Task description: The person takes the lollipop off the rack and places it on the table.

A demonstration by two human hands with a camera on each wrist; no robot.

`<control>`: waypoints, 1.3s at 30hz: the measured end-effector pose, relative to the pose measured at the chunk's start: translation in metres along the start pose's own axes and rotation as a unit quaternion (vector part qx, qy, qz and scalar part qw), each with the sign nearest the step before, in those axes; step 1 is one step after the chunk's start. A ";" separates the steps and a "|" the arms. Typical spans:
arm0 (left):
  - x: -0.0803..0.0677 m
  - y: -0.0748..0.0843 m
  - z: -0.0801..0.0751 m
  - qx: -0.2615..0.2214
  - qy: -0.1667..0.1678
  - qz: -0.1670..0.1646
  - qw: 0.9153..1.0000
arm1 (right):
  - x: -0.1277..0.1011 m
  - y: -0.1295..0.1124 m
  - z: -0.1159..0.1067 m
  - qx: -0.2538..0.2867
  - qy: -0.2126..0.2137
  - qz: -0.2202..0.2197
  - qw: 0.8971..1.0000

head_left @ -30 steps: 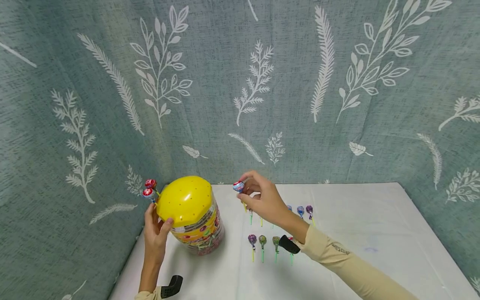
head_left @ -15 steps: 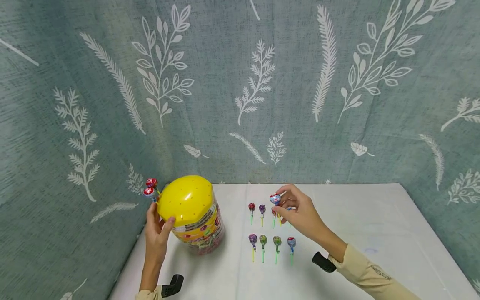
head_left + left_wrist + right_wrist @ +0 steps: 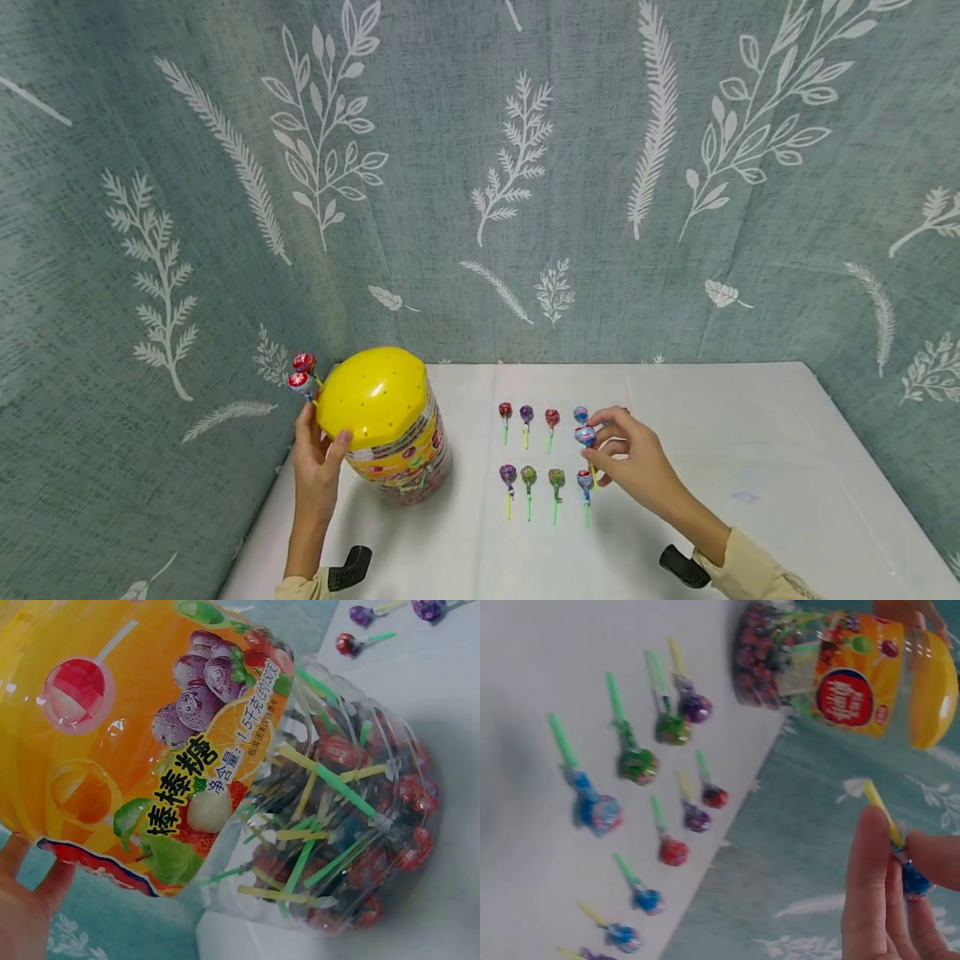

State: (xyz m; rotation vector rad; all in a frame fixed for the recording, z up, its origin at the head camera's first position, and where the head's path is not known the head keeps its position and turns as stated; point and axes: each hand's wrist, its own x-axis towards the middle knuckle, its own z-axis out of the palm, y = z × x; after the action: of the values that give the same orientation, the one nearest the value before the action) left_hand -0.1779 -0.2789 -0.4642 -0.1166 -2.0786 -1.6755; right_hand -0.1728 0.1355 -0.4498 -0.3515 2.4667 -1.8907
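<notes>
My left hand (image 3: 318,475) grips the side of a clear plastic candy jar (image 3: 408,465), its thumb at the edge of the yellow lid (image 3: 372,396). Two lollipops, one red (image 3: 303,362) and one blue and red (image 3: 299,381), stick up by its fingers. Through the jar's clear wall in the left wrist view show many wrapped lollipops (image 3: 330,817). My right hand (image 3: 637,467) pinches a blue lollipop (image 3: 915,882) by its yellow stick, close over the right end of the laid-out lollipops. Beneath it lies a blue lollipop with a green stick (image 3: 585,482).
Two rows of lollipops lie on the white table (image 3: 720,450), including a purple one (image 3: 507,474), green ones (image 3: 556,477) and a red one (image 3: 506,410). A patterned green-grey cloth (image 3: 427,167) hangs behind and at both sides.
My right hand has moved right and nearer to me with the blue lollipop, uncovering more of the back row. My left hand has stayed at the jar.
</notes>
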 end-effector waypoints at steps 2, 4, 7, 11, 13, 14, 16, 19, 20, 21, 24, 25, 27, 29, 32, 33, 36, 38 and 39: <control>0.000 -0.001 0.000 -0.004 0.002 0.002 1.000 | -0.004 0.006 -0.001 0.001 0.006 0.022 1.000; 0.000 -0.002 0.000 -0.007 0.002 0.006 1.000 | -0.008 0.012 -0.001 0.002 0.014 0.036 0.999; 0.001 -0.003 0.001 -0.007 0.005 0.008 1.000 | -0.013 0.021 -0.002 -0.002 0.027 0.057 0.998; 0.001 -0.004 0.001 -0.004 0.009 0.009 1.000 | -0.019 0.033 -0.002 -0.005 0.037 0.089 0.995; 0.001 -0.003 0.001 0.000 0.009 0.011 1.000 | -0.022 0.039 -0.002 -0.002 0.045 0.107 0.993; 0.001 -0.003 0.001 0.000 0.009 0.011 1.000 | -0.023 0.042 -0.002 -0.004 0.049 0.115 0.992; 0.001 -0.002 0.001 0.001 0.010 0.012 1.000 | -0.025 0.048 -0.001 -0.007 0.059 0.128 0.990; 0.000 -0.002 0.000 0.004 0.012 0.012 1.000 | -0.027 0.057 0.001 -0.020 0.073 0.139 0.987; 0.000 -0.003 0.000 0.003 0.013 0.011 1.000 | -0.028 0.060 0.001 -0.025 0.076 0.144 0.986; 0.000 -0.003 0.000 0.004 0.013 0.011 1.000 | -0.029 0.063 0.001 -0.028 0.080 0.149 0.985; 0.000 -0.003 0.000 0.002 0.012 0.011 1.000 | -0.031 0.072 0.002 -0.039 0.084 0.164 0.982; 0.000 -0.003 0.000 0.002 0.012 0.011 1.000 | -0.031 0.075 0.002 -0.041 0.086 0.170 0.981; 0.000 -0.003 0.000 0.003 0.012 0.011 1.000 | -0.031 0.081 0.003 -0.051 0.087 0.181 0.978; 0.000 -0.004 0.000 0.002 0.012 0.011 1.000 | -0.031 0.087 0.004 -0.062 0.089 0.188 0.976; 0.000 -0.005 0.000 0.000 0.012 0.012 1.000 | -0.031 0.096 0.005 -0.083 0.092 0.189 0.974; 0.000 -0.005 0.000 -0.002 0.012 0.013 1.000 | -0.031 0.098 0.006 -0.091 0.092 0.188 0.974; 0.001 -0.006 0.000 -0.003 0.010 0.014 1.000 | -0.031 0.104 0.008 -0.111 0.090 0.179 0.973; 0.001 -0.006 0.000 -0.004 0.010 0.012 1.000 | -0.031 0.109 0.009 -0.120 0.088 0.178 0.973; 0.000 -0.006 0.000 -0.003 0.010 0.012 1.000 | -0.031 0.110 0.010 -0.126 0.088 0.180 0.972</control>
State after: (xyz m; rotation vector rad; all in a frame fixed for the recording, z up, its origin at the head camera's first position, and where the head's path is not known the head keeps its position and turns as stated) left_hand -0.1804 -0.2808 -0.4694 -0.1259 -2.0501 -1.6633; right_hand -0.1601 0.1587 -0.5617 0.2605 2.6582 -1.5293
